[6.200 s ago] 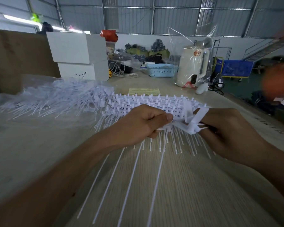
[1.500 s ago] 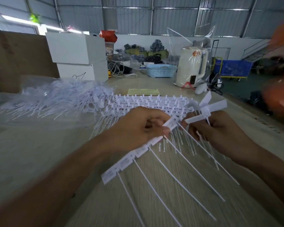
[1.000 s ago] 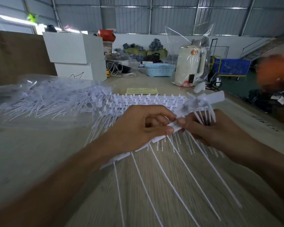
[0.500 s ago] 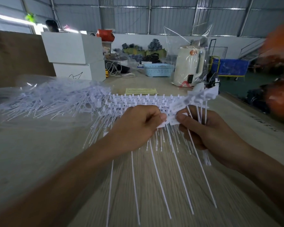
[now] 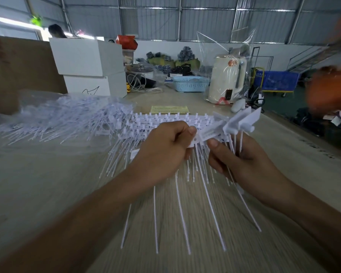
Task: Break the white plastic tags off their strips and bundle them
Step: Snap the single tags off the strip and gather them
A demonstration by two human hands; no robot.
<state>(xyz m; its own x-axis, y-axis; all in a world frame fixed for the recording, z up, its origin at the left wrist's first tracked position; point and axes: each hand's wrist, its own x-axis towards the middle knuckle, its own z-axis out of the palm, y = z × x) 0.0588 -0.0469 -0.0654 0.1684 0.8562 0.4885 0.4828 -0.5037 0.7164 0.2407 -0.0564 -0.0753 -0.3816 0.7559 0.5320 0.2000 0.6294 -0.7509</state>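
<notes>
My left hand [image 5: 165, 148] grips a strip of white plastic tags [image 5: 200, 137] above the table, and the strip's long thin tails [image 5: 182, 219] hang down toward me. My right hand [image 5: 242, 164] pinches the tag at the strip's right end between thumb and fingers. The same hand holds a small bundle of loose tags [image 5: 240, 121] whose flat heads fan out above it. More tag strips [image 5: 165, 120] lie in rows on the table behind my hands.
A heap of white tags in clear plastic [image 5: 53, 117] lies at the left. Behind stand two stacked white boxes [image 5: 91, 67], a blue basket [image 5: 190, 83], a bagged white kettle [image 5: 226, 79] and a yellow paper [image 5: 169, 109]. The wooden table [image 5: 47, 184] drops off at the right.
Over the last second my right hand kept pinching the end tag while the strip in my left hand shifted. The loose bundle rose a little and its heads fanned out.
</notes>
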